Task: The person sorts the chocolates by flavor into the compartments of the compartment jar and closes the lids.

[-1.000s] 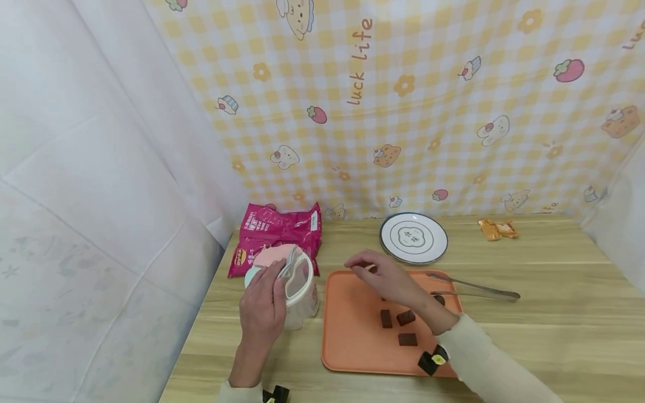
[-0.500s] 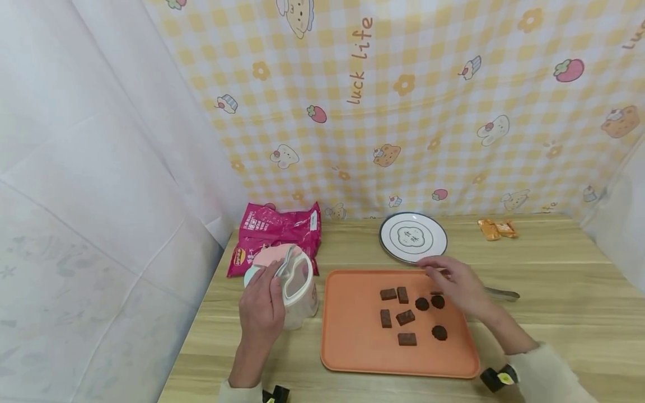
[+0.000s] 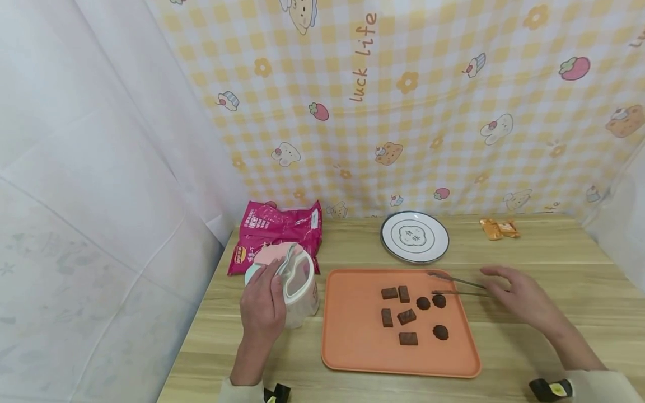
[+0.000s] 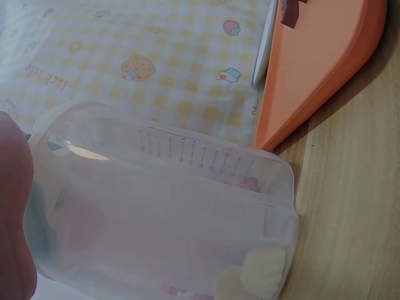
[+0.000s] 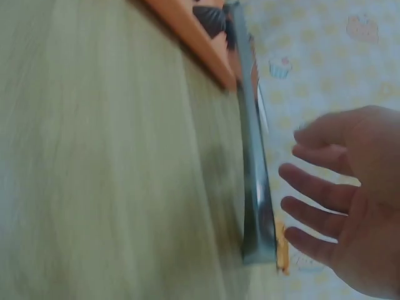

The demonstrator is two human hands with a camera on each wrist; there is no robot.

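My left hand point(image 3: 263, 305) holds the pink, pale blue and clear lid point(image 3: 292, 268) of a translucent storage jar point(image 3: 301, 310), one of its clear flaps raised. Pale pieces point(image 4: 264, 272) sit at the jar's bottom in the left wrist view. My right hand point(image 3: 519, 294) hovers beside the handle end of metal tongs point(image 3: 466, 281). In the right wrist view its fingers point(image 5: 315, 187) are spread and apart from the tongs, with nothing in them. The tongs' tips lie over the right rim of an orange tray point(image 3: 353, 347), which bears several chocolate bars point(image 3: 387, 317) and dark round chocolates point(image 3: 440, 332).
A white plate with a dark rim point(image 3: 414, 238) lies behind the tray. Pink snack bags point(image 3: 282, 224) lie behind the jar. Orange wrapped sweets point(image 3: 499, 229) are at the back right, near the checked cloth point(image 3: 428, 112) that hangs behind the table.
My right hand has moved right, from above the tray to beside the tongs' handle, uncovering the chocolates. My left hand and the jar have stayed in place.
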